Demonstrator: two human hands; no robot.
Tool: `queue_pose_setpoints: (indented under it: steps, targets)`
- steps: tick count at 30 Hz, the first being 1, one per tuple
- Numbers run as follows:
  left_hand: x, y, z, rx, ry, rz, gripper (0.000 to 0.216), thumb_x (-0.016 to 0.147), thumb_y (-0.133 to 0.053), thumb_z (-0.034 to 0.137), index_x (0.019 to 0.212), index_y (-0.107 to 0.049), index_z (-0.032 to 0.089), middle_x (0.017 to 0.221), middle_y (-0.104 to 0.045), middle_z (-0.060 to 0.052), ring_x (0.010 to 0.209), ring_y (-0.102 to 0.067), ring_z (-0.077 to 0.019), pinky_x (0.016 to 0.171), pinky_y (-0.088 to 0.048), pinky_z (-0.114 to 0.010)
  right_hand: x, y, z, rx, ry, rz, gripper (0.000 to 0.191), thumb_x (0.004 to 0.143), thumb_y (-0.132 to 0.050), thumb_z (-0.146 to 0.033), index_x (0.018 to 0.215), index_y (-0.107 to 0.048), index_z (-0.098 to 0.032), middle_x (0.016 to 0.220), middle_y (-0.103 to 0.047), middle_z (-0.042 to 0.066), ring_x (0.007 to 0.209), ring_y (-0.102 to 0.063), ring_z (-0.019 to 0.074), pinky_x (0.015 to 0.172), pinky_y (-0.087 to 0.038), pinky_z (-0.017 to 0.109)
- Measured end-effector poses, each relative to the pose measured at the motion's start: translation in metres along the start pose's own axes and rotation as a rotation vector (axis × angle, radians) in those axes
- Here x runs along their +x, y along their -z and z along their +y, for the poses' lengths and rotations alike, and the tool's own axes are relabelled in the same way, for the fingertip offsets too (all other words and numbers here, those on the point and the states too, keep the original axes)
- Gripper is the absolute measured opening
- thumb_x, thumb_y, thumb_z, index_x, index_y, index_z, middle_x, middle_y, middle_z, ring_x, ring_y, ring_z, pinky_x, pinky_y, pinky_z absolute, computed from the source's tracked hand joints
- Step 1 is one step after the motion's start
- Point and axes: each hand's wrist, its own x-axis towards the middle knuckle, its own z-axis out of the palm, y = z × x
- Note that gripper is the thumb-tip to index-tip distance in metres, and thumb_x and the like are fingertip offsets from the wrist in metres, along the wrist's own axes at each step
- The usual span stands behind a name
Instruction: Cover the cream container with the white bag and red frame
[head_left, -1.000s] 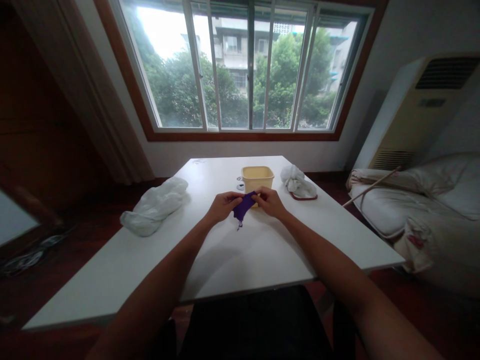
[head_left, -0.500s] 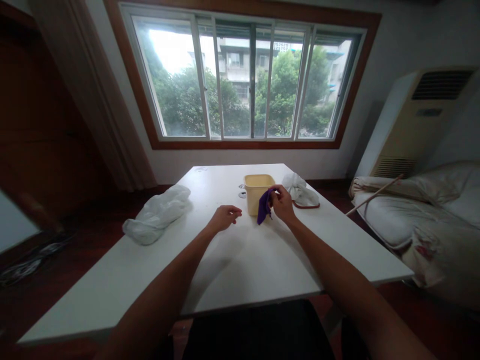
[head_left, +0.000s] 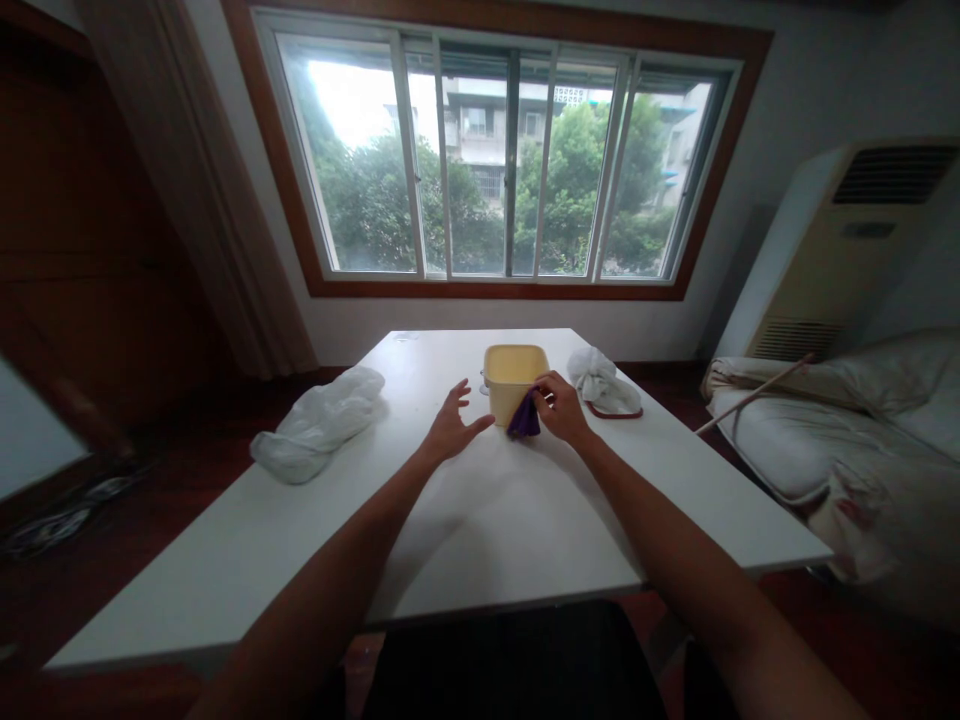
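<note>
A pale yellow plastic bin [head_left: 501, 392] stands upright on the white table [head_left: 480, 530], its open top facing up. My right hand [head_left: 561, 405] is at the bin's right front corner, its fingers closed on a purple cloth [head_left: 525, 414]. The cloth hangs down in front of the bin's front wall; whether it presses on the wall I cannot tell. To the left of the bin, my left hand [head_left: 454, 425] is empty, with thumb and fingers spread apart. It looks close to the bin's left side without clearly touching it.
A crumpled white plastic bag [head_left: 319, 425] lies on the table's left side. Right of the bin are a knotted white bag [head_left: 600, 375] and a reddish-brown curved rim or handle [head_left: 616, 412]. A covered sofa [head_left: 795, 440] with a stick [head_left: 754, 395] stands beyond the right edge.
My left hand has opened from a loose pinch and risen slightly beside the bin. My right hand has brought the purple cloth a little lower and left against the bin's front; the view shifted slightly.
</note>
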Motion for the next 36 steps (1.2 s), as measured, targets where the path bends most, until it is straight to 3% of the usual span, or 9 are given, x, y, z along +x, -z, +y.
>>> queue_pose_setpoints:
  steps: [4, 8, 12, 17, 19, 25, 29, 32, 36]
  targets:
    - [0.003, 0.001, -0.010, 0.067, -0.103, 0.066, 0.117, 0.065, -0.080, 0.059, 0.155, -0.015, 0.021, 0.157, -0.030, -0.024, 0.140, -0.040, -0.0383, 0.109, -0.040, -0.058, -0.008, -0.002, -0.004, 0.153, 0.033, -0.097, 0.006, 0.082, -0.058, -0.019, 0.081, -0.063, -0.019, 0.094, -0.061, 0.005, 0.078, -0.061, 0.0163, 0.061, -0.054, 0.027]
    - [0.008, 0.004, -0.027, 0.183, -0.274, 0.083, 0.140, 0.053, -0.085, 0.065, 0.157, -0.004, 0.019, 0.159, -0.020, -0.026, 0.147, -0.025, -0.0444, 0.115, -0.029, -0.063, -0.012, -0.007, 0.001, 0.279, 0.031, -0.166, 0.006, 0.077, -0.059, -0.017, 0.076, -0.065, -0.017, 0.091, -0.063, 0.006, 0.083, -0.062, 0.0166, 0.065, -0.053, 0.027]
    - [0.011, 0.007, -0.035, 0.269, -0.384, 0.111, 0.156, 0.044, -0.086, 0.068, 0.156, 0.010, 0.018, 0.154, -0.028, -0.028, 0.142, -0.033, -0.0470, 0.112, -0.033, -0.065, -0.014, -0.014, 0.003, 0.309, -0.001, -0.196, 0.011, 0.072, -0.056, -0.014, 0.075, -0.067, -0.016, 0.083, -0.065, 0.005, 0.077, -0.061, 0.0155, 0.068, -0.050, 0.027]
    - [0.008, 0.011, -0.024, 0.412, -0.485, 0.166, 0.143, 0.052, -0.086, 0.061, 0.156, 0.000, 0.016, 0.149, -0.036, -0.024, 0.137, -0.041, -0.0434, 0.110, -0.040, -0.059, -0.014, -0.016, 0.004, 0.335, -0.165, -0.223, 0.018, 0.071, -0.053, -0.021, 0.079, -0.067, -0.015, 0.076, -0.066, 0.002, 0.069, -0.060, 0.0141, 0.065, -0.048, 0.026]
    - [0.006, 0.011, -0.019, 0.462, -0.515, 0.187, 0.135, 0.055, -0.086, 0.056, 0.156, -0.006, 0.016, 0.147, -0.038, -0.023, 0.136, -0.042, -0.0424, 0.110, -0.041, -0.058, -0.011, -0.011, 0.005, 0.320, -0.277, -0.168, 0.018, 0.073, -0.053, -0.027, 0.080, -0.066, -0.015, 0.070, -0.065, 0.000, 0.062, -0.058, 0.0132, 0.058, -0.046, 0.024]
    - [0.003, 0.006, -0.012, 0.547, -0.611, 0.176, 0.120, 0.057, -0.085, 0.048, 0.151, -0.017, 0.017, 0.144, -0.043, -0.022, 0.134, -0.044, -0.0406, 0.111, -0.041, -0.055, 0.004, 0.008, 0.013, 0.273, -0.498, 0.288, 0.029, 0.082, -0.056, -0.047, 0.085, -0.057, -0.018, 0.064, -0.059, -0.001, 0.053, -0.054, 0.0135, 0.049, -0.048, 0.025]
    - [0.002, 0.001, -0.008, 0.581, -0.664, 0.122, 0.120, 0.059, -0.082, 0.051, 0.152, -0.015, 0.016, 0.143, -0.043, -0.022, 0.134, -0.043, -0.0406, 0.111, -0.040, -0.055, 0.005, 0.006, 0.015, 0.455, -0.547, 0.363, 0.029, 0.082, -0.058, -0.042, 0.100, -0.054, -0.019, 0.074, -0.067, 0.001, 0.058, -0.064, 0.0156, 0.058, -0.059, 0.031]
    - [0.000, -0.002, -0.005, 0.590, -0.697, 0.098, 0.118, 0.060, -0.081, 0.051, 0.152, -0.016, 0.016, 0.143, -0.042, -0.022, 0.135, -0.042, -0.0401, 0.112, -0.039, -0.055, 0.000, -0.001, 0.010, 0.438, -0.418, 0.222, 0.023, 0.085, -0.056, -0.034, 0.100, -0.060, -0.018, 0.085, -0.071, 0.004, 0.068, -0.069, 0.0168, 0.068, -0.061, 0.033]
    - [-0.001, -0.004, -0.003, 0.597, -0.706, 0.085, 0.114, 0.063, -0.080, 0.052, 0.152, -0.018, 0.017, 0.144, -0.042, -0.022, 0.135, -0.041, -0.0401, 0.112, -0.039, -0.055, -0.012, -0.011, 0.001, 0.153, -0.158, -0.147, 0.031, 0.083, -0.047, -0.012, 0.102, -0.071, -0.018, 0.102, -0.075, 0.007, 0.086, -0.071, 0.0186, 0.085, -0.058, 0.035]
